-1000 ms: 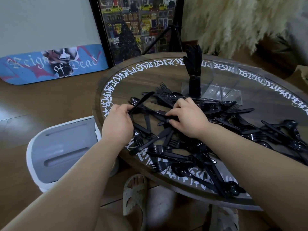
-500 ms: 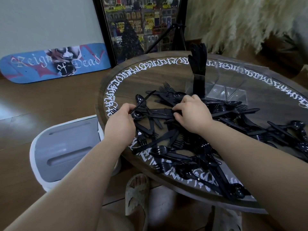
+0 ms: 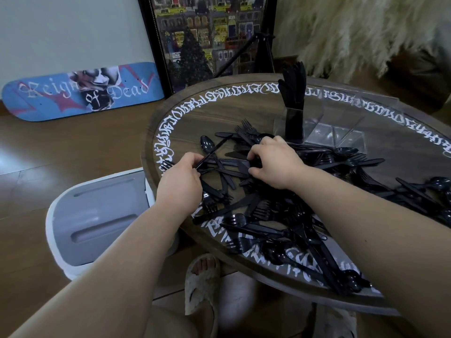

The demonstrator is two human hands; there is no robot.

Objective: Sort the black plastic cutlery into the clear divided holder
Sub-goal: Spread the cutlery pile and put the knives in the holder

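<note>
Clear divided holder (image 3: 341,132) stands on the far side of the round table (image 3: 185,113), w/ several see-through compartments. Leftmost compartment holds an upright bunch of black knives (image 3: 294,93), handles down – the other compartments look bare.

Black plastic cutlery (image 3: 280,215) lies in a loose heap across the near and right parts of the table: forks, spoons, knives crossing each other. Both hands are in the heap's left end, close together, just in front of the holder. Left hand (image 3: 179,180) has fingers curled, pinching a thin black piece (image 3: 214,148) that slants up and away from it. Right hand (image 3: 273,163) has fingers curled down onto the pile, thumb and fingers closing around a flat knife (image 3: 234,164) lying crosswise – full grip can't be seen.

Table is dark wood grain w/ white gothic lettering round the rim. Cutlery is glossy, thin. A white-and-grey lidded bin (image 3: 97,218) sits on the floor, left of the table.
</note>
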